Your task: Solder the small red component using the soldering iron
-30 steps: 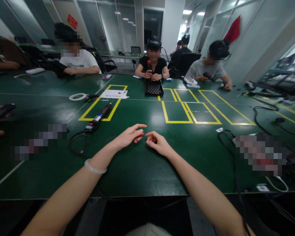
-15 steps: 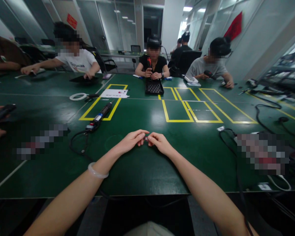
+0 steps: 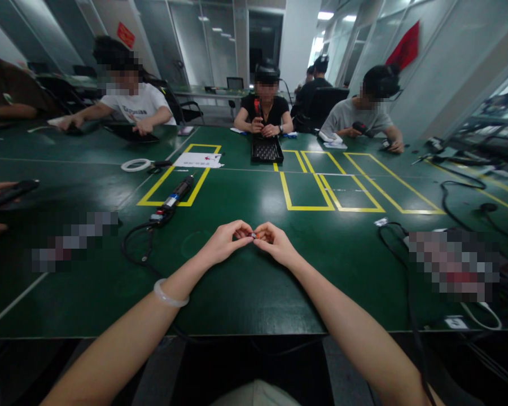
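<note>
My left hand [image 3: 230, 239] and my right hand [image 3: 275, 241] meet above the green table [image 3: 245, 293], fingertips almost touching. Between them, both hands pinch a small object [image 3: 253, 235] with red and pale parts. It is too small to name, and the fingers hide much of it. A whitish bracelet [image 3: 169, 296] circles my left wrist. Nearest to my left hand on the table is a black and blue electric screwdriver [image 3: 174, 198] with a cable.
Yellow tape outlines [image 3: 309, 207] mark the table ahead. A black tray [image 3: 266, 151] lies before a person opposite. White paper [image 3: 198, 160] and a white cable coil [image 3: 136, 165] are ahead left. Dark cables [image 3: 406, 270] run at right. Another person's hands show at the left edge.
My fingers have shifted around the small object, thumbs now drawn together below it. The person at back left has moved a dark flat item, and the hand at the left edge has shifted right.
</note>
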